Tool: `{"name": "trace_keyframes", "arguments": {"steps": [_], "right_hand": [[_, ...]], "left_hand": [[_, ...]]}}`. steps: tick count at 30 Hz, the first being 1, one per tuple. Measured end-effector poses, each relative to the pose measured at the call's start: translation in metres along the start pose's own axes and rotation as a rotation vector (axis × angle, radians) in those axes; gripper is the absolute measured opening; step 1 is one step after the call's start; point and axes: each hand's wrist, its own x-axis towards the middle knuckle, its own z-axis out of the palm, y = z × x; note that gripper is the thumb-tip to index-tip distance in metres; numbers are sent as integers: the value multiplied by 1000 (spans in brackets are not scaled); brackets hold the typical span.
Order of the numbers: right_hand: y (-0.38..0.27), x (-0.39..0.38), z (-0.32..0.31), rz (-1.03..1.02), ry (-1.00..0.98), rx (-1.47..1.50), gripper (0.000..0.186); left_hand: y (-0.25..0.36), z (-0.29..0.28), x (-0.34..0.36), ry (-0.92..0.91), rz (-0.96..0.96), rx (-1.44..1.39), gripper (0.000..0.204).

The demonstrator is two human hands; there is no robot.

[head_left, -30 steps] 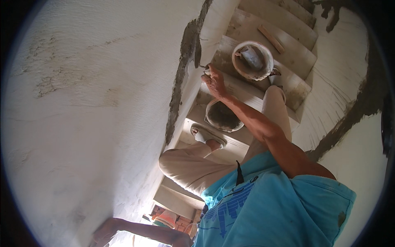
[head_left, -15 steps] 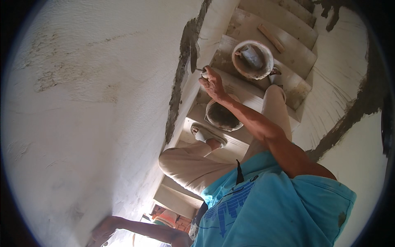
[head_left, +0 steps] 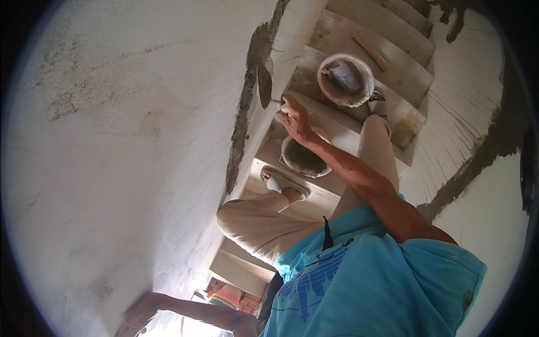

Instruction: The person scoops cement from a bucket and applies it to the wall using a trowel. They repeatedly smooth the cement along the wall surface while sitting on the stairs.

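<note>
My right hand (head_left: pixel 293 118) grips a trowel by its handle. The trowel's blade (head_left: pixel 263 84) lies against a dark strip of wet mortar (head_left: pixel 243 143) in the white wall on the left. My left hand (head_left: pixel 140 314), at the lower left, rests on that wall (head_left: pixel 112 191) with its fingers apart and no tool seen in it. Below my right arm a bucket (head_left: pixel 295 157) with grey material stands on a step. Higher up, another bucket (head_left: pixel 362 73) holds a pale, unclear object.
The staircase (head_left: pixel 371 19) climbs to the upper right, with a wooden stick (head_left: pixel 370 50) on one step. My sandalled feet (head_left: pixel 281 185) are on separate steps. The right wall (head_left: pixel 449 123) has dark mortar patches. Reddish bricks (head_left: pixel 247 304) show below in bright light.
My right hand and the trowel have shifted slightly down along the mortar strip, and the blade shows more against it. My left hand stays nearly in place.
</note>
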Motion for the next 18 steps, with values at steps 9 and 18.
{"name": "trace_keyframes", "arguments": {"steps": [9, 18], "right_hand": [[7, 5, 5, -89, -65, -109, 38], [-3, 11, -4, 54, -61, 48, 35]], "left_hand": [[7, -3, 2, 19, -11, -10, 69], [3, -14, 7, 10, 41, 37, 63]]}}
